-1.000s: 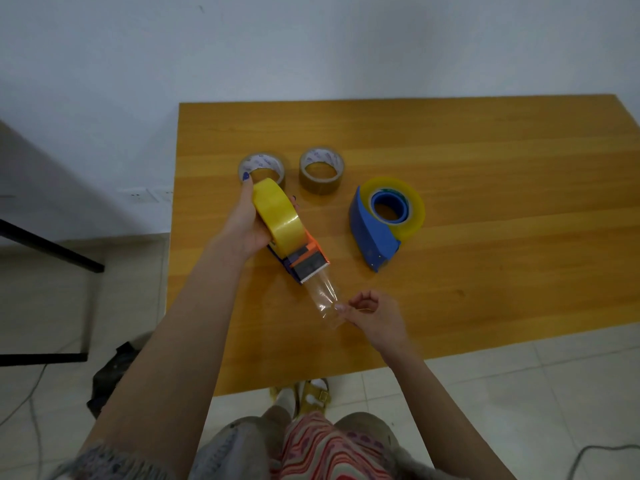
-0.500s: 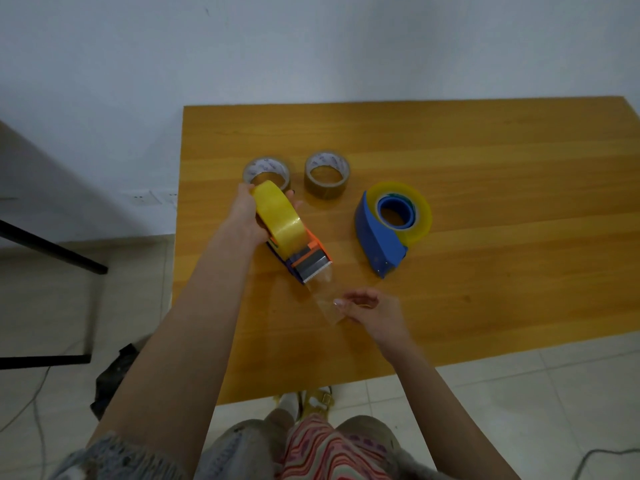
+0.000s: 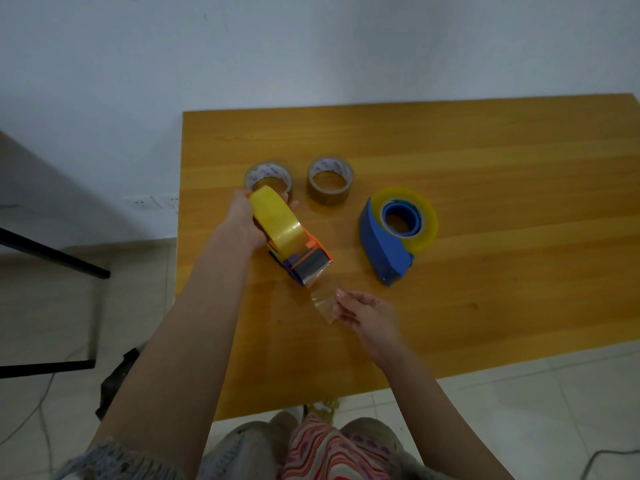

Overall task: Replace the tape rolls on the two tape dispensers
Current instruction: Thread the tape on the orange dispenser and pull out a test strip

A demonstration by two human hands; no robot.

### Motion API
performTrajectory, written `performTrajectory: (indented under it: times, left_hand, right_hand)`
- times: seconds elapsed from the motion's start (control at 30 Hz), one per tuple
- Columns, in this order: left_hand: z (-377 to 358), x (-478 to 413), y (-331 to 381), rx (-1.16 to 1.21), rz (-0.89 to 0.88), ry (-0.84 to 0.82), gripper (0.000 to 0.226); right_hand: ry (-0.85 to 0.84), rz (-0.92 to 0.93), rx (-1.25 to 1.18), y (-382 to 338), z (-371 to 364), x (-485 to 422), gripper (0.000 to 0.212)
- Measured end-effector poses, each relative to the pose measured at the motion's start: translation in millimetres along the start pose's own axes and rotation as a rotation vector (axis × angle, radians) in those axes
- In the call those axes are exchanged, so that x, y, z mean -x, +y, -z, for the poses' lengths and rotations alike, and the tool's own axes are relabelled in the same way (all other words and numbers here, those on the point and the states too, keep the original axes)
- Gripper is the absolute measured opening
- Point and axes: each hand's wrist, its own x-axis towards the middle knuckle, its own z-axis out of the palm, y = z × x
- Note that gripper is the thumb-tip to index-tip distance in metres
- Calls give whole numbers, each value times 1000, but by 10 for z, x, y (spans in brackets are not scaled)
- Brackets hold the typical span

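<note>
Clear tape tail (image 3: 323,301) runs from the mouth of the orange dispenser (image 3: 304,261) to the right hand (image 3: 367,317). Its fingertips (image 3: 341,294) pinch the free end. The hand is slightly blurred, but it reads as a pinch, not a flat press.

The left hand (image 3: 242,220) is clenched round the back of the dispenser and its yellow roll (image 3: 275,218), with the thumb on 1 side and the fingers (image 3: 292,205) on the far side. The nose points down at the table (image 3: 485,150); can't tell if it touches.

Step, my read: free the tail from the mouth so the yellow roll can come off.
- Pull in line with the mouth, not sideways, so the strip stays flat.
- Keep the strip off the wood and off itself, or it'll stick.
- Left hand only counter-holds; don't squeeze the roll so it can't turn.
- Keep the right fingertips short of the mouth; there's probably a cutter there.

Relative to the fingers:
- Tail: between both hands, free end in the right pinch.
- Mouth: near the right fingertips, not touching.
- Yellow roll: directly under the left fingers.
- 2 brown rolls (image 3: 268,176) (image 3: 329,180): just beyond the left fingers, the nearer 1 partly hidden.
- Blue dispenser (image 3: 384,244), roll loaded: well apart from both hands, beyond the right 1, untouched.
</note>
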Motion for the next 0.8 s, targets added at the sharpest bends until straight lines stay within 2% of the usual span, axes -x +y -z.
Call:
performTrajectory:
  times: [0.3,0.4,0.7,0.77,0.8]
  left_hand:
    - [-31,-36,-36,28,-3,10,42]
    - [-45,-37,-37,24,5,12,41]
    - [-71,-36,-56,-9,-3,10,41]
    - [-57,-34,-53,12,-8,9,42]
    - [-33,-51,-20,45,-15,3,43]
  right_hand:
    - [-32,-254,-42,54,-197,-3,14]
    - [11,-272,-38,65,-182,5,22]
    - [91,-269,-22,64,-262,50,16]
    - [100,-275,1,94,-243,83,3]
    - [121,-287,57,159,-216,90,10]
